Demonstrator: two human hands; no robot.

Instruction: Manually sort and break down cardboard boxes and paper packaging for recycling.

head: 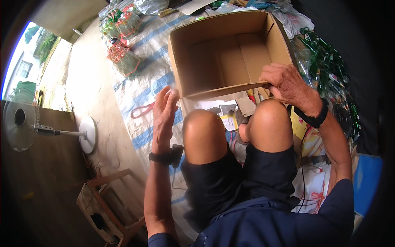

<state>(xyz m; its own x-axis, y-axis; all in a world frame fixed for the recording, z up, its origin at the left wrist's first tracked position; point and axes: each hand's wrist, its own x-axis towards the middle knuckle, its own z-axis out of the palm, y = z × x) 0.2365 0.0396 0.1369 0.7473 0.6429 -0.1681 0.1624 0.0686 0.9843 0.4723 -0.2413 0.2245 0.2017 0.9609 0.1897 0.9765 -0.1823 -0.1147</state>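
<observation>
In front of my knees stands a large cardboard box (228,61), its open top towards me and its inside bare. My right hand (282,81) grips the near rim of the box close to its right corner, fingers over the edge. My left hand (165,106) is upright beside the near left corner, its fingers slightly bent; whether it touches the cardboard I cannot tell. Below the near rim lie cardboard pieces (246,106) and a small packet (229,122), partly hidden by my knees. Each wrist wears a black band.
Green glass bottles (324,61) are heaped at the right. Tied bundles of clear bottles (123,60) stand on the striped woven sheet (145,119) at the upper left. A standing fan (88,134) and a wooden frame (106,200) are at the left. Tied white sheets (310,185) lie at my right.
</observation>
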